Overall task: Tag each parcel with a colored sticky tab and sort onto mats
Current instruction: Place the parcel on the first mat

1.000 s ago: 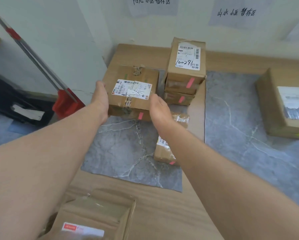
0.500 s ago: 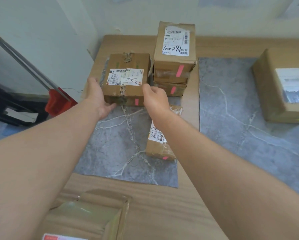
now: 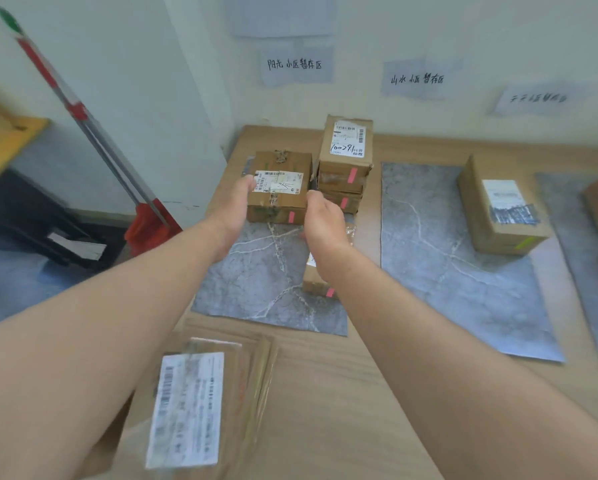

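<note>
Cardboard parcel (image 3: 279,188), brown, boxy, white-labelled with a pink sticky tab (image 3: 291,217), sits at the back of the grey marble-veined mat (image 3: 256,282), just beside a stack of taped brown cartons (image 3: 345,168). Left hand (image 3: 234,207) hangs relaxed at its left edge, and right hand (image 3: 325,221) is loosely curled by its right corner, gripping nothing.

Brown cardboard parcel (image 3: 278,197), scuffed and matt, carries a white paper label (image 3: 279,181) and a pink paper tab (image 3: 291,217). The grey mat (image 3: 256,278) looks like veined stone, smooth with a faint sheen. The table (image 3: 342,393) shows pale wood grain, matt. Paper notices (image 3: 295,64) hang on the painted wall (image 3: 463,36), flat and dull.
</note>
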Motion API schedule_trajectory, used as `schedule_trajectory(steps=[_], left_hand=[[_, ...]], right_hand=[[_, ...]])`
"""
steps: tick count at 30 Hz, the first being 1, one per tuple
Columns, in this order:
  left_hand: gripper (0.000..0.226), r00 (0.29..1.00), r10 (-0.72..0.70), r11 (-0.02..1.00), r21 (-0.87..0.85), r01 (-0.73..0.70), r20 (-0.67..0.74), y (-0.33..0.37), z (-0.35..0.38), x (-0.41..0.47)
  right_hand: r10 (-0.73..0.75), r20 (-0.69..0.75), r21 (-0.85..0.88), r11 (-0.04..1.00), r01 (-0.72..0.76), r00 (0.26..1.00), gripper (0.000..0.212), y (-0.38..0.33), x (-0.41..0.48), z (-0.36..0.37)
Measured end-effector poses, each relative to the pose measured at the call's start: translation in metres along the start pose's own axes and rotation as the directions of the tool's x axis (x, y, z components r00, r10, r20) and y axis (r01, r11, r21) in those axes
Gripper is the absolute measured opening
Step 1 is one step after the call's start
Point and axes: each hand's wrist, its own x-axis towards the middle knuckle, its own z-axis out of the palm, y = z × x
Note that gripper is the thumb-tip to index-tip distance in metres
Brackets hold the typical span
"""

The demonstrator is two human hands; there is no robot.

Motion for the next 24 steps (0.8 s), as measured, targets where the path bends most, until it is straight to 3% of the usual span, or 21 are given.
schedule_trajectory(steps=[2, 5, 19, 22, 24], left_hand=[[0.083, 0.999, 0.03, 0.999, -0.045, -0.028, 0.039, 0.002, -0.001, -0.036], [0.063, 0.989, 0.106, 0.991, -0.098, -0.095, 0.103, 0.007, -0.005, -0.086], [0.056, 0.926, 0.37, 0.911, -0.22, -0.348, 0.068, 0.035, -0.029, -0.297], [0.062, 0.911, 0.406, 0.896, -0.229, -0.381, 0.071, 0.037, -0.021, -0.347], [0.08, 0.901, 0.43, 0.884, -0.231, -0.407, 0.058, 0.035, -0.013, -0.381]], right_hand=[[-0.02, -0.014, 0.002, 1.0, 0.02, 1.0, 0.048, -0.008, -0.033, -0.001], [-0.063, -0.007, 0.006, 0.998, 0.063, 0.998, 0.05, -0.019, -0.084, -0.004], [-0.3, -0.037, 0.007, 0.954, 0.301, 0.953, 0.058, -0.061, -0.293, -0.055], [-0.345, -0.046, -0.013, 0.938, 0.345, 0.937, 0.058, -0.068, -0.336, -0.082], [-0.373, -0.042, -0.022, 0.928, 0.373, 0.927, 0.057, -0.067, -0.365, -0.104]])
